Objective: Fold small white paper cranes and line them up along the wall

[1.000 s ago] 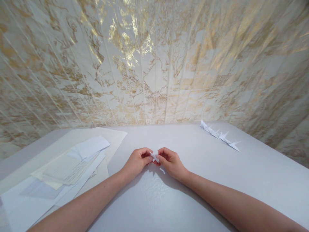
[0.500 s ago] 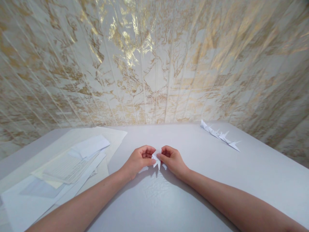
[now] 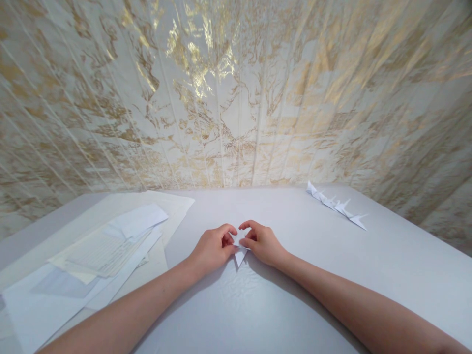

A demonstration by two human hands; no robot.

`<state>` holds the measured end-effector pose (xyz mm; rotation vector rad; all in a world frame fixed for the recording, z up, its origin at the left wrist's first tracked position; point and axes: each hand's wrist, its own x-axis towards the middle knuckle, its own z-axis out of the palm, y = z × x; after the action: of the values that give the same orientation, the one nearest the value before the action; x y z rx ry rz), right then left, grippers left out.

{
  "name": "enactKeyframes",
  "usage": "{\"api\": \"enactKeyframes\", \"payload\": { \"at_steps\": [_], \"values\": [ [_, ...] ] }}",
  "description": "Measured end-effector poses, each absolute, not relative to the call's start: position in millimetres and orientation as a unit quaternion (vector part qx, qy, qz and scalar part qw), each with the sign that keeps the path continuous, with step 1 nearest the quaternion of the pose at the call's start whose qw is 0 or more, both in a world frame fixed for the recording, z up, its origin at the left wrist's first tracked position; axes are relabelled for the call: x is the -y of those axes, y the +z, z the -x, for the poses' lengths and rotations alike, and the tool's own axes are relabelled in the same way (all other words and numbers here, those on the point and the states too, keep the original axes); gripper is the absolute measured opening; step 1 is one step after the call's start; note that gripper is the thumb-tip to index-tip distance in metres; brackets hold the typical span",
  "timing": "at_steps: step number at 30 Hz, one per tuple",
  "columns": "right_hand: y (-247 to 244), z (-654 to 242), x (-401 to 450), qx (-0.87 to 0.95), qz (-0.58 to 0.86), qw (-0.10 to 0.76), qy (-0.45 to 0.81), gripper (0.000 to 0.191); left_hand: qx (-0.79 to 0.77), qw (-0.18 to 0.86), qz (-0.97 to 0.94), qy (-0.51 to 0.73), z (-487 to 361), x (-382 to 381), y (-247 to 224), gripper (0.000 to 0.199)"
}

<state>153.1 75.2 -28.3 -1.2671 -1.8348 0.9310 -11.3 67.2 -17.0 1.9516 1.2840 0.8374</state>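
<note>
Small white pointed folded-paper piece [image 3: 241, 256], centre, between both hands; tip toward the near side.
Long axis near–far; left hand [image 3: 212, 250] and right hand [image 3: 266, 244] pinch opposite sides, equally close. Far right: row of white pointed folded-paper figures [image 3: 342, 210].

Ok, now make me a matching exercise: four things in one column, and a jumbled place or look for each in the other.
1. Sheets
2. Folded paper
3. Paper figures
4. Backdrop

A. Between left hand and right hand
B. Gold-patterned, behind the table
C. Overlapping, on the left
D. In a row, on the right

Pairs: 1-C, 2-A, 3-D, 4-B
</note>
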Motion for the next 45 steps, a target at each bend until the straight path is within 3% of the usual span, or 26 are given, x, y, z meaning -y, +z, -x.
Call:
{"api": "enactKeyframes", "payload": {
  "at_steps": [5,9,11,18,29,45],
  "values": [
    [-30,-154,-77,0.751,0.486,0.323,0.309,0.023,-0.491,0.198,-0.795,0.297,9,-67,-18,0.012],
    [-30,-156,-77,0.727,0.486,0.398,0.277,0.012,-0.505,0.177,-0.803,0.263,6,-70,-21,0.007],
    [-28,-157,-76,0.727,0.469,0.422,0.271,0.018,-0.517,0.170,-0.799,0.254,5,-72,-22,0.005],
    [-25,-154,-69,0.819,0.464,0.282,0.184,0.010,-0.533,0.151,-0.804,0.218,6,-80,-25,0.004],
    [-18,-156,-70,0.839,0.495,0.185,0.127,0.007,-0.517,0.148,-0.818,0.203,6,-79,-22,0.007],
    [-13,-161,-72,0.836,0.508,0.148,0.142,0.012,-0.512,0.144,-0.817,0.222,9,-74,-23,0.010]
  ]
}}
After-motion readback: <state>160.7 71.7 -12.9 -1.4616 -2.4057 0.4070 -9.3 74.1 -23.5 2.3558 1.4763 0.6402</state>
